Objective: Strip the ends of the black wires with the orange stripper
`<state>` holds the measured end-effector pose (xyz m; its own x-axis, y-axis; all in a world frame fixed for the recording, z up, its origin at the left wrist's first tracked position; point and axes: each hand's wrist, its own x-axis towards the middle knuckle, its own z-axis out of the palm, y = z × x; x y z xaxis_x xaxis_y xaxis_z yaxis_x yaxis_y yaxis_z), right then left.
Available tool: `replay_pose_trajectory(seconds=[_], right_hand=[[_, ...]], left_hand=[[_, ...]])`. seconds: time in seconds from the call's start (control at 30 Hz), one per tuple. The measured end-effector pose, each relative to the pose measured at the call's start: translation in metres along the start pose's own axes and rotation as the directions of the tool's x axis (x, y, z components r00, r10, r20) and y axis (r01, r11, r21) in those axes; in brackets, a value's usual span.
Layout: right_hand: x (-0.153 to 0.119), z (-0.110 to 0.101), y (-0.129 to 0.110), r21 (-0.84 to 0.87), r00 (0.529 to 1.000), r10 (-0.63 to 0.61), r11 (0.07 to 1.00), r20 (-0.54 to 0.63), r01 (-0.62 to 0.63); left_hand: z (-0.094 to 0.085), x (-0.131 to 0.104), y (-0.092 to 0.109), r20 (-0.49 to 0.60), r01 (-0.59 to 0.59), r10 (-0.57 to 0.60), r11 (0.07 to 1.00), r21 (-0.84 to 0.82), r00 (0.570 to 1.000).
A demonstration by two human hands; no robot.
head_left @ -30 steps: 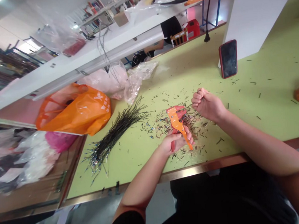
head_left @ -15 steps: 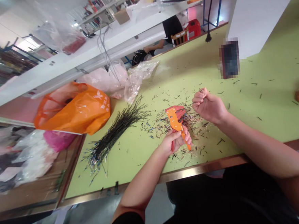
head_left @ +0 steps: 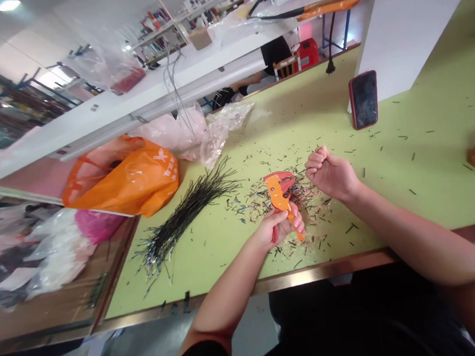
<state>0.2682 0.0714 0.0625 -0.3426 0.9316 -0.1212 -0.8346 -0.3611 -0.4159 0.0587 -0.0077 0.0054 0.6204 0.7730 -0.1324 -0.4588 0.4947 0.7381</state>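
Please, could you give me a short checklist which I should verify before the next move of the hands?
1. Left hand grips the orange-and-red, two-handled hand tool: ok.
2. Tool's mouth faces the right hand: ok.
3. Right hand, fingers curled, holds a piece of wire: cannot tell, too small to see.
4. Long, loose bundle of thin black wires lies apart from both hands: ok.
5. Flat, light-green tabletop around the tool is free of scraps: not ok, small dark pieces are scattered there.
6. Rectangular black phone with red edge stands apart from both hands: ok.
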Motion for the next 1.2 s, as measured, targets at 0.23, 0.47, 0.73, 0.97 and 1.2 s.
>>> replay_pose_trajectory(seconds=[0.23, 0.47, 0.73, 0.97, 1.2], right_hand=[[0.0, 0.001, 0.001, -0.061, 1.0, -0.013, 0.998, -0.013, 0.012], [0.003, -0.003, 0.004, -0.035, 0.999, -0.011, 0.999, -0.037, 0.01], [-0.007, 0.019, 0.004, -0.036, 0.993, -0.084, 0.996, -0.083, 0.081], [-0.014, 0.006, -0.078, 0.068, 0.921, -0.338, 0.932, -0.195, 0.356], [-0.004, 0.003, -0.061, -0.138, 0.955, -0.267, 0.959, -0.129, 0.249]], left_hand=[[0.003, 0.0, 0.004, -0.045, -0.035, 0.036, 0.999, 0.026, 0.998], [0.006, 0.002, 0.002, -0.111, -0.065, 0.064, 0.998, -0.006, 0.992], [0.011, -0.006, 0.008, -0.059, -0.104, 0.098, 0.989, -0.106, 0.993], [-0.002, -0.018, 0.037, -0.286, -0.399, 0.34, 0.899, -0.18, 0.896], [-0.005, -0.003, 0.024, -0.269, -0.163, 0.122, 0.977, -0.138, 0.955]])
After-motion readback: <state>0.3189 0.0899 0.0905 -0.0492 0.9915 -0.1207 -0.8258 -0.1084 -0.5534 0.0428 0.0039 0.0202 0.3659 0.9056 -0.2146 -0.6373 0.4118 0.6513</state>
